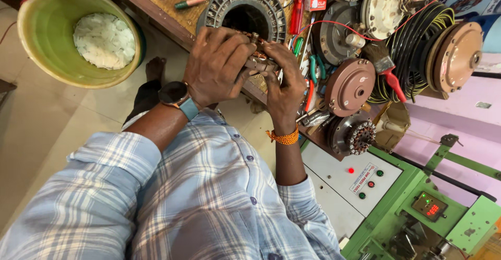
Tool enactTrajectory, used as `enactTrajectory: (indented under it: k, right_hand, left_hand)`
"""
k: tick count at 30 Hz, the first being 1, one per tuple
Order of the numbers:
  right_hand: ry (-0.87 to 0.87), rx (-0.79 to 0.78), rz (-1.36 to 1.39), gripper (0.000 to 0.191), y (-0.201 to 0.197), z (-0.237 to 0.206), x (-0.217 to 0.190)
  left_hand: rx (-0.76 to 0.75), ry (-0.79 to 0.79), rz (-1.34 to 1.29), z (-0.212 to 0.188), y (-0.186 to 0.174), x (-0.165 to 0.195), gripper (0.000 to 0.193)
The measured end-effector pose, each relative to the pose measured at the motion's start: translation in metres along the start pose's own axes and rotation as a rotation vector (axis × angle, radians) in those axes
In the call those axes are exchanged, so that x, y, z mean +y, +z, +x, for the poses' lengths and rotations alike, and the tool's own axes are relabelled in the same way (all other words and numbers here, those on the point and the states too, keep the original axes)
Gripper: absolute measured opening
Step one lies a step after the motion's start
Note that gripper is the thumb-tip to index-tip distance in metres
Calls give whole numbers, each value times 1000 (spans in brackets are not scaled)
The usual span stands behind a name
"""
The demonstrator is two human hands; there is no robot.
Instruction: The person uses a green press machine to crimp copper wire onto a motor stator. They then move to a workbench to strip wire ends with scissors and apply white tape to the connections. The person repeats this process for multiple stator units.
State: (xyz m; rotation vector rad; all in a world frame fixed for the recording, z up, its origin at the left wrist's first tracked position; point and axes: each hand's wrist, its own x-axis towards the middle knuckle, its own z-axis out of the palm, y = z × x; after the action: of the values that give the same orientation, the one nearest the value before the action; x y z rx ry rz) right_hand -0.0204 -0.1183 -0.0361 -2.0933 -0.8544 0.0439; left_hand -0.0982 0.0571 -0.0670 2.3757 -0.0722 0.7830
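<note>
A small copper-wound motor part (257, 51), brownish with metal showing at its top, sits clasped between both hands just above the near edge of the wooden bench (156, 2); most of it is hidden by the fingers, so its full shape cannot be told. The left hand (216, 64) wraps over it from the left with fingers curled tight, a dark watch with a teal strap (180, 98) on its wrist. The right hand (284, 80) closes on it from the right, fingertips pressed to the part, an orange thread band (284, 136) around its wrist. Just behind the hands a grey ribbed round housing (245, 7) lies on the bench, its dark hollow centre open to view. To the right lie red-handled and green-handled tools (308, 67), a brown round motor cover (349, 87), a wound stator with copper coils (352, 135), a coil of black cable (417, 41) and a copper-coloured cover (459, 54). On the floor to the left, well apart from the hands, stands a green bucket (52, 46) holding a heap of small white flat pieces (104, 41). At lower right is a green machine with a grey panel (355, 179) carrying small buttons and a lit red display.
</note>
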Motion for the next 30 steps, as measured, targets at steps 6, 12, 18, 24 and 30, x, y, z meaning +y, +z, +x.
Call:
enactTrajectory:
  k: [6, 12, 18, 24, 30]
  right_hand:
    - [13, 15, 18, 31, 5, -3, -3]
    - [75, 34, 78, 24, 12, 3, -7]
    - [29, 162, 325, 40, 10, 11, 1]
    - [-220, 267, -154, 36, 30, -5, -13]
    - [-212, 393, -269, 50, 49, 11, -24]
  left_hand:
    - [22, -33, -3, -1, 8, 0, 35]
    - [31, -97, -22, 6, 10, 1, 29]
    - [-38, -79, -188, 16, 3, -11, 37]
    - [-80, -84, -191, 13, 1, -21, 36]
    - [-36, -95, -271, 13, 10, -20, 34]
